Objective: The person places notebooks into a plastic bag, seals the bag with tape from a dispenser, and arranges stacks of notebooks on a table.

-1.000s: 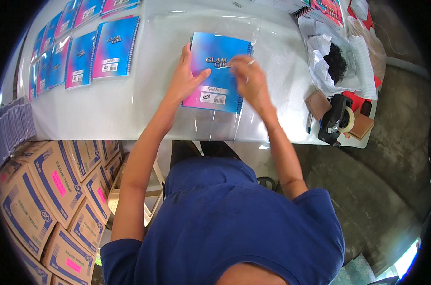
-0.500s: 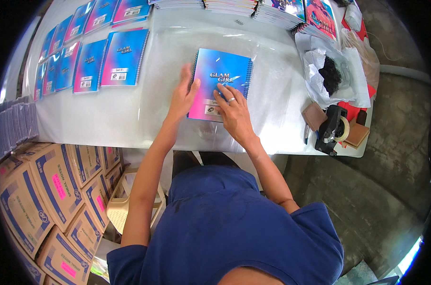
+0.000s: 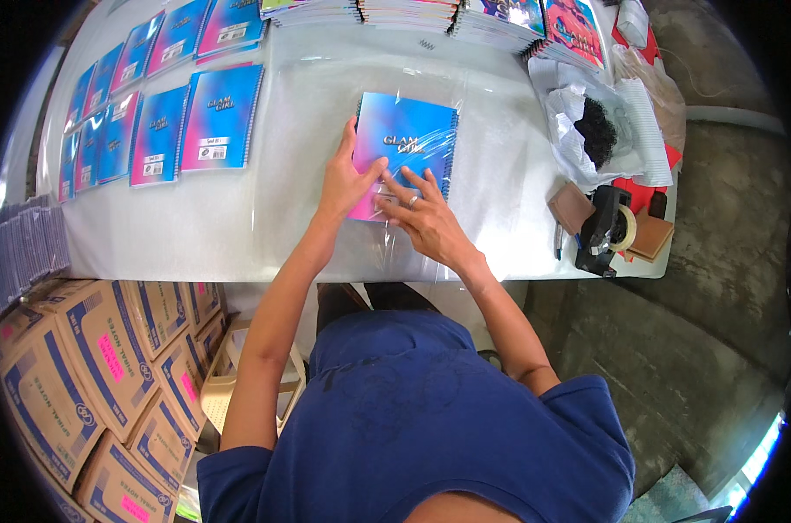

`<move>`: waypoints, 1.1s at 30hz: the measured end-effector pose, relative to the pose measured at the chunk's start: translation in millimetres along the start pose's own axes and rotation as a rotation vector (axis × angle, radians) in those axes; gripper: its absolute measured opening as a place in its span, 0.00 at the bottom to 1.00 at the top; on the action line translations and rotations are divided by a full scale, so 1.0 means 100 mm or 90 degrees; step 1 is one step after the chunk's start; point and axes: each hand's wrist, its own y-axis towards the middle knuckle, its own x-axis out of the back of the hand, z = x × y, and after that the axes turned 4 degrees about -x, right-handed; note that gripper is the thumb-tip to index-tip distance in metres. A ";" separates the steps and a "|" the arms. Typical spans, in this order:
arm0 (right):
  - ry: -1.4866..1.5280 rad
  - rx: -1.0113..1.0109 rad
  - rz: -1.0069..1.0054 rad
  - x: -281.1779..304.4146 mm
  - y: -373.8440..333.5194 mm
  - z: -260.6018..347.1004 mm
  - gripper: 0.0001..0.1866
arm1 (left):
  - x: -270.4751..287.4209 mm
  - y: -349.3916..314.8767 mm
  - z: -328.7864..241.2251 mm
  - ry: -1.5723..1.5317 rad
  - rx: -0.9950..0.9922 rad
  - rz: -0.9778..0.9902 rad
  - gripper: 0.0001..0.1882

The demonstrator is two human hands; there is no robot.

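A blue-and-pink spiral notebook [image 3: 404,122] lies on the table in front of me, its coil along the right edge. Clear plastic film [image 3: 387,244] shines across its cover and extends below it. My left hand [image 3: 345,179] grips the notebook's left edge, fingers along the side and thumb over the cover. Across the lower part of the cover, my right hand [image 3: 426,218] rests with its fingers spread, a ring on one of them. The small label near the bottom is mostly hidden by that hand.
Rows of similar notebooks [image 3: 221,118] lie at the left of the white table [image 3: 308,253]. Notebook stacks [image 3: 404,13] line the far edge. At the right are a tape dispenser [image 3: 605,231] and black coils [image 3: 594,131] in white wrapping. Cardboard boxes [image 3: 108,349] stand lower left.
My left hand has come in from beside the notebook onto its left edge, thumb over the cover. My right hand has slid slightly down and left, fingers spreading. The view has shifted a little.
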 end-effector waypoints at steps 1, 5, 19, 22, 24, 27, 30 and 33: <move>0.078 -0.022 -0.007 0.02 -0.01 -0.03 0.21 | 0.01 0.00 0.01 0.006 -0.001 0.001 0.42; 0.126 -0.113 -0.093 0.11 -0.01 -0.37 0.24 | 0.04 -0.01 0.00 0.024 -0.006 0.010 0.44; -0.198 -0.086 -0.063 0.14 0.05 0.01 0.28 | 0.32 -0.29 0.12 0.238 0.058 -0.212 0.40; -0.118 -0.097 -0.064 0.10 0.04 0.04 0.27 | 1.07 -1.00 0.39 0.471 0.194 -0.187 0.44; -0.043 -0.108 -0.040 0.04 0.04 0.02 0.25 | 1.22 -1.38 0.24 0.463 0.270 -0.111 0.41; 0.060 -0.150 -0.010 -0.03 0.06 0.02 0.18 | 1.22 -1.55 0.20 0.163 0.145 -0.145 0.38; 0.185 -0.206 -0.001 -0.02 0.13 -0.01 0.13 | 0.98 -1.32 -0.33 0.017 0.078 -0.102 0.41; 0.395 -0.303 0.078 0.09 0.23 -0.02 0.20 | 0.65 -1.33 -1.01 0.129 -0.099 0.223 0.46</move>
